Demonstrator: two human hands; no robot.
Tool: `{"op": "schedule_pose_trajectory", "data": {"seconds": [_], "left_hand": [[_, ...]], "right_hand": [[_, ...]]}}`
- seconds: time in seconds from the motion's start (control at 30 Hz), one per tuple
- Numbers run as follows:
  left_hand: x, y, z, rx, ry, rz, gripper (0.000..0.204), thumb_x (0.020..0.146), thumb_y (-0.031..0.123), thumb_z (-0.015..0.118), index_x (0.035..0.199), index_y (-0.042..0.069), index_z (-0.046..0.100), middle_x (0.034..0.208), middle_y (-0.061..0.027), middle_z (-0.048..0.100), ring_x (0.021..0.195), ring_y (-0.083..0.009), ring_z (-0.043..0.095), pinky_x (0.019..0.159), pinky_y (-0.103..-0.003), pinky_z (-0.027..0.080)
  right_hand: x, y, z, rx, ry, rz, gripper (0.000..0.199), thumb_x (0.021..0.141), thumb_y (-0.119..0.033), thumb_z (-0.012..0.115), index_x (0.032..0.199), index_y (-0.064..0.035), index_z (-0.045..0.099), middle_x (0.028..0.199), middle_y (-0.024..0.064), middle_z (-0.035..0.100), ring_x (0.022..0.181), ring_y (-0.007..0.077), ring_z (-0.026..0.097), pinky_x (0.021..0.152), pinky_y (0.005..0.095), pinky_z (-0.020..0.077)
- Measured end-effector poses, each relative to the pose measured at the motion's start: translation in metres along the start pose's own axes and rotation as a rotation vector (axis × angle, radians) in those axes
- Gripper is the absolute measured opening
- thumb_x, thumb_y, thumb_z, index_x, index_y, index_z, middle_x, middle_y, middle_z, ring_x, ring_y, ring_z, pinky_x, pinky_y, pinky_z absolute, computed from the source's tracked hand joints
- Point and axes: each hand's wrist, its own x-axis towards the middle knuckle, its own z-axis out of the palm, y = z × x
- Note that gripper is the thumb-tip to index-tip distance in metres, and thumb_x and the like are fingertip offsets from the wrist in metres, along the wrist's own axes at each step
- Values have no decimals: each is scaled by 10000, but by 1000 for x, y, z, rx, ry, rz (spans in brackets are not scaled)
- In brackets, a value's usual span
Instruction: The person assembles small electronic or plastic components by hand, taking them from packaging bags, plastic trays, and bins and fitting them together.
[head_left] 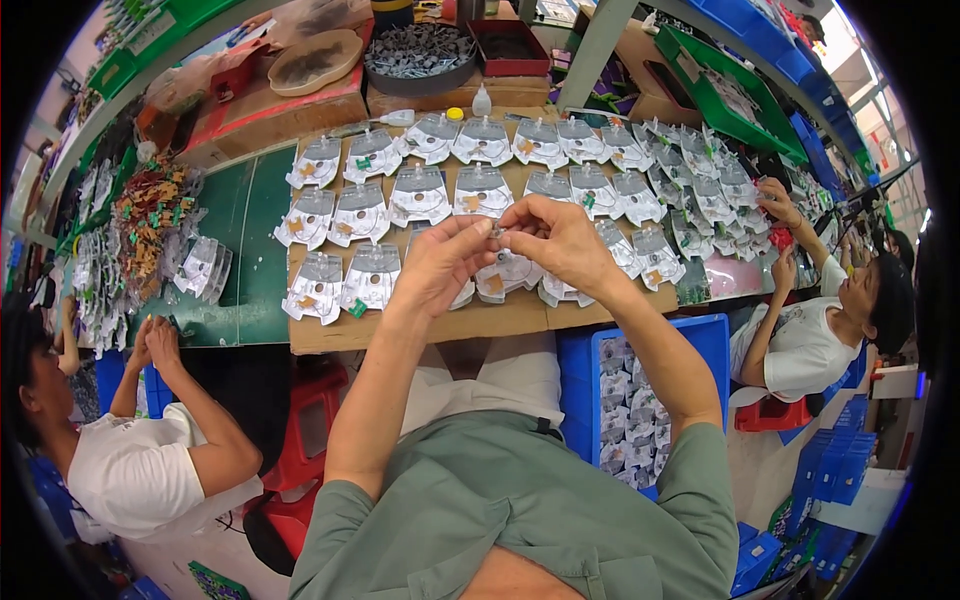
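Set in a crowded workshop, along a green-topped workbench (250, 225), with a tan, flat cardboard sheet (420, 337) laid over its middle stretch. Arranged on the sheet in three rows: grey-and-translucent, fan-shaped plastic housings (418, 197), mostly with a small nub pointing away from the wearer and the flared edge facing the near side.

Observed at centre: small greyish piece (497, 231), held at the meeting of both hands, over the cardboard sheet. Unable to tell its exact shape, material or long axis, being tiny and partly covered by fingers.

Recorded for the left hand (440, 265): thumb and fingertips pinched on the piece, reaching up from the lower left. Recorded for the right hand (570, 245): thumb and forefinger likewise pinched on it, coming in from the right, back of the hand upward. Equally close from both sides.

Judged decisive: direction from pinch to housings. Found just beyond the fingertips, in the middle row: one housing in plain view. Found under and just nearside of the hands: others, partly hidden. Unable to judge the piece's height above them from one view.

Noted beside the lap, near the right forearm: blue, rectangular plastic bin (575, 400) of whitish-grey parts.
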Motion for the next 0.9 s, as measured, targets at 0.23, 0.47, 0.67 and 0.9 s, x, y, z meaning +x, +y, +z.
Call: {"op": "schedule_pose_trajectory", "data": {"seconds": [0.23, 0.47, 0.67, 0.9], "left_hand": [[-9, 4, -5, 37, -57, -84, 182, 917, 103, 651, 1056, -11, 622, 917, -61, 666, 797, -116, 636, 695, -224, 535], [-25, -15, -9, -44, -94, -77, 225, 898, 57, 660, 1096, -33, 608, 936, -89, 654, 791, -139, 626, 718, -244, 539], [-42, -27, -7, 142, -8, 18, 224, 891, 60, 670, 1087, -35, 619, 930, -75, 642, 765, -113, 607, 716, -240, 517], [-67, -42, -10, 167, 141, 0, 200, 902, 110, 682, 1059, -8, 641, 803, -51, 656, 649, -95, 607, 586, -209, 508]], "right_hand": [[2, 4, 0, -130, -41, -61, 179, 829, -113, 711, 950, 14, 673, 778, 21, 665, 677, 51, 574, 632, 223, 481], [-19, 21, 6, 246, -189, 117, 253, 929, -157, 634, 1094, 33, 614, 857, 64, 670, 715, 93, 622, 630, 216, 498], [-30, 21, 13, 273, -263, 326, 285, 982, -270, 567, 993, 9, 626, 800, 48, 653, 666, 97, 638, 523, 210, 485], [-47, 18, 33, 55, -245, 250, 252, 986, -238, 564, 960, 7, 620, 755, 44, 657, 622, 91, 639, 495, 202, 473]]}}
